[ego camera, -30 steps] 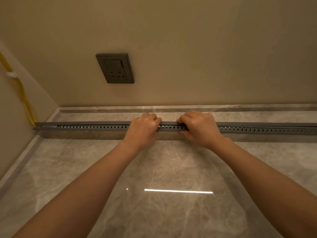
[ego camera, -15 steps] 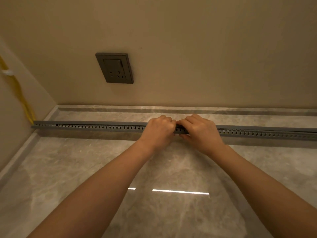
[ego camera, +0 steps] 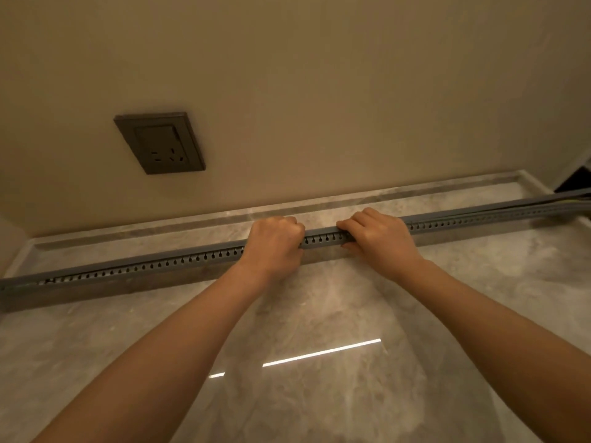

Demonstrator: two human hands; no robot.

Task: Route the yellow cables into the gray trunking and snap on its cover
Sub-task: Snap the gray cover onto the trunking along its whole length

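Note:
The long gray trunking [ego camera: 160, 262] with its row of slots runs across the marble floor from lower left to upper right. My left hand [ego camera: 275, 241] grips it with curled fingers over its top. My right hand [ego camera: 377, 235] grips it a short way to the right, fingers curled over the top edge and thumb at the front. A short bare stretch of trunking [ego camera: 323, 238] shows between the hands. At the far right the gray cover [ego camera: 556, 199] stands slightly up off the trunking. No yellow cable is plainly visible.
A dark wall socket [ego camera: 160, 142] sits on the beige wall above the left part of the trunking. A marble skirting ledge [ego camera: 128, 227] runs along the wall behind it. A dark opening [ego camera: 575, 180] shows at the far right. Glossy marble floor [ego camera: 319, 394] lies in front.
Both hands have slid to the right along the trunking and spread apart again after meeting. The view has swung right, so the yellow cables at the left corner have left the frame.

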